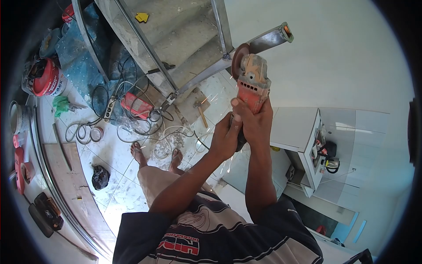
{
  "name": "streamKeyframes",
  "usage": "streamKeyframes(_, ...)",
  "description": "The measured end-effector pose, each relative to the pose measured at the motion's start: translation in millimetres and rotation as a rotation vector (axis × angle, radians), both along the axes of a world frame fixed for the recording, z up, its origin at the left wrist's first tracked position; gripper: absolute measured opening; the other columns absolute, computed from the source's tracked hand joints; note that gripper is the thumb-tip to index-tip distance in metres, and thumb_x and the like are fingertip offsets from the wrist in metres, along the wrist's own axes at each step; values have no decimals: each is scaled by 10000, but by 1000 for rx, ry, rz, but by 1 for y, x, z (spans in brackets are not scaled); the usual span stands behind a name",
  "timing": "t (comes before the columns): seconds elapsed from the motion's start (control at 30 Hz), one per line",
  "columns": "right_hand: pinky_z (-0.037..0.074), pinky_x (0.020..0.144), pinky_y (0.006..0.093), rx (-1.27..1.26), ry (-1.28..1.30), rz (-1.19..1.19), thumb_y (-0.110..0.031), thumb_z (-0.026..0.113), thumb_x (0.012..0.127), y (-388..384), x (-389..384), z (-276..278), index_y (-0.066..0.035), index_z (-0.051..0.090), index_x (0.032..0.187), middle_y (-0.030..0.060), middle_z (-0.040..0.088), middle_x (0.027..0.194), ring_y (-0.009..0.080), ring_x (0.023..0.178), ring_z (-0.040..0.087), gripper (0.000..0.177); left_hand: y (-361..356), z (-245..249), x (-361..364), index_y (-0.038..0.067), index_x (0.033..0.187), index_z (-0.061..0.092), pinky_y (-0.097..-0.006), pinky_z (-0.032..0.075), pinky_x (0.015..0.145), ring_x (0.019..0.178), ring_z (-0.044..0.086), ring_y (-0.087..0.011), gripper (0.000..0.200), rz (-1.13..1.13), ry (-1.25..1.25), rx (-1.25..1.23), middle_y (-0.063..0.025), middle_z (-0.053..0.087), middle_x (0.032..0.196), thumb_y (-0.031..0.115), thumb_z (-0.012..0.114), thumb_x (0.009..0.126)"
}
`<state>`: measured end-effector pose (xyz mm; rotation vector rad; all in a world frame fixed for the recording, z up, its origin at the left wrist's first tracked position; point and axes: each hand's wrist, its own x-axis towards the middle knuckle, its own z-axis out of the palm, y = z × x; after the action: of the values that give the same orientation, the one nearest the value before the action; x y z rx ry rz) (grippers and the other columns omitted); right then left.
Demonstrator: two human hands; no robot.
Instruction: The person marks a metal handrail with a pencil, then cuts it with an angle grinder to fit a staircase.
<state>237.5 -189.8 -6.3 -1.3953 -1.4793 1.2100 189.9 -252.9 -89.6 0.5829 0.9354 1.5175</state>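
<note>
My left hand [226, 137] and my right hand [257, 123] are both wrapped round the body of an orange angle grinder [251, 94], its gear head dusty and pointing away from me. The grinder's disc [238, 61] is against or very close to a metal tube [211, 70] of the stair railing, near where an upright post [222, 31] joins it. Sparks are scattered below the disc, down past my hands. One end of a second tube section [272, 38] sticks out beyond the disc, open at its tip.
Concrete stairs [176, 44] rise ahead. A red machine [137, 105] sits among tangled cables [123, 83] on the tiles. A hammer [201, 114], a black bag [100, 177] and a red bucket [48, 78] stand or lie about. A white cabinet [294, 127] is at right.
</note>
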Motion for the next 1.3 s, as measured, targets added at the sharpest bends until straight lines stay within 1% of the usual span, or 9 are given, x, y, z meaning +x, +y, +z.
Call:
streamKeyframes(0.07, 532, 830, 282, -5, 0, -6, -110, 838, 822, 0, 0, 1, 11, 535, 1265, 92, 671, 1101, 134, 938, 638, 550, -1, -1, 0, -60, 1143, 588, -353, 489, 824, 880, 599, -198, 570, -36, 21, -18, -170, 672, 967, 475, 396, 1101)
streamKeyframes(0.13, 532, 830, 284, 45, -65, 13, -117, 838, 822, 2, -3, 5, 11, 535, 1267, 92, 672, 1108, 135, 937, 641, 553, 1, 6, -4, -57, 1143, 590, -346, 488, 821, 882, 594, -186, 568, -43, -52, -24, -157, 671, 972, 475, 396, 1102)
streamKeyframes(0.27, 531, 832, 284, 16, -61, 16, -126, 837, 824, -1, 1, 2, 11, 537, 1259, 90, 671, 1105, 136, 940, 642, 546, -2, 1, -2, -58, 1161, 589, -345, 489, 828, 891, 594, -178, 572, -59, -24, -13, -145, 673, 983, 477, 395, 1102)
streamKeyframes(0.37, 534, 826, 286, 33, -61, 0, -133, 842, 825, -14, 9, -6, 10, 538, 1247, 87, 669, 1094, 135, 934, 642, 540, -16, 1, 7, -57, 1164, 588, -343, 489, 833, 892, 594, -178, 569, -11, -32, -8, -143, 673, 984, 473, 392, 1103)
streamKeyframes(0.43, 540, 818, 291, -66, -63, -31, -137, 846, 828, -25, 15, -10, 11, 532, 1250, 89, 665, 1089, 136, 935, 641, 546, -27, -3, 14, -61, 1169, 586, -346, 491, 834, 881, 601, -189, 570, -7, -43, -43, -151, 676, 973, 472, 396, 1101)
streamKeyframes(0.57, 545, 806, 289, -97, -13, -32, -137, 849, 830, -31, 15, -16, 17, 523, 1260, 97, 661, 1099, 137, 936, 642, 562, -32, -13, 15, -63, 1155, 586, -352, 493, 829, 876, 611, -198, 575, -10, -6, -49, -164, 681, 963, 478, 401, 1097)
streamKeyframes(0.77, 546, 791, 273, -12, -15, -45, -122, 853, 828, -25, 9, -12, 25, 517, 1263, 100, 656, 1105, 134, 931, 643, 569, -22, -14, 11, -56, 1112, 592, -361, 493, 816, 868, 619, -210, 584, -19, 24, -32, -179, 682, 945, 496, 405, 1091)
streamKeyframes(0.83, 548, 794, 276, 3, 44, -38, -112, 850, 831, -23, 7, -12, 24, 517, 1264, 99, 656, 1107, 134, 933, 644, 563, -21, -10, 8, -56, 1106, 594, -361, 492, 811, 856, 615, -211, 587, -10, 37, -23, -172, 680, 937, 502, 409, 1089)
streamKeyframes(1.3, 548, 787, 278, -4, 20, -48, -99, 835, 839, -18, 8, -15, 20, 513, 1282, 97, 658, 1101, 131, 925, 643, 561, -15, -13, 3, -50, 1111, 597, -358, 491, 820, 873, 609, -189, 579, -44, 32, -20, -152, 683, 957, 497, 408, 1091)
